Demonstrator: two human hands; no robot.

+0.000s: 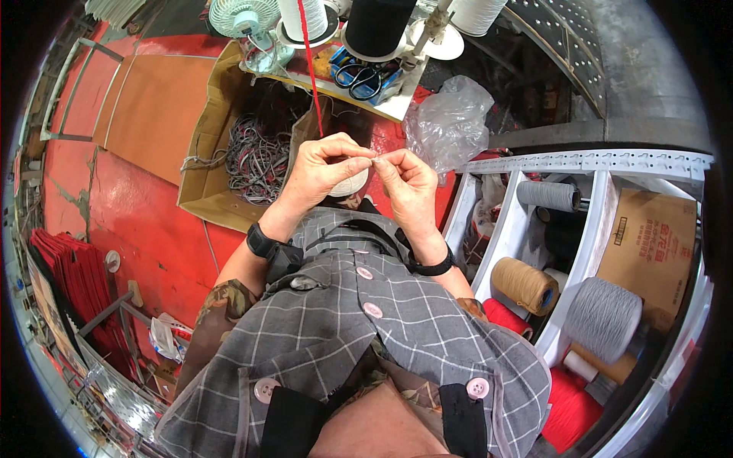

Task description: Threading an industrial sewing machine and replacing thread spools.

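My left hand (332,169) and my right hand (408,179) meet in front of my chest, thumb and forefinger of each pinched together. Their fingertips almost touch around a tiny pale bit, too small to make out. Just below and between them shows a round off-white cone of yarn (350,184), partly covered by my left hand. A taut red yarn (311,69) runs from the top edge down to behind my left hand; whether the hand touches it I cannot tell.
Ahead stands a small table (393,107) with yarn cones, black-handled scissors (359,80) and a green fan (243,17). An open cardboard box (200,164) of tangled grey yarn (259,160) lies left. Right are a clear plastic bag (450,122) and a white rack (588,229) with yarn cones.
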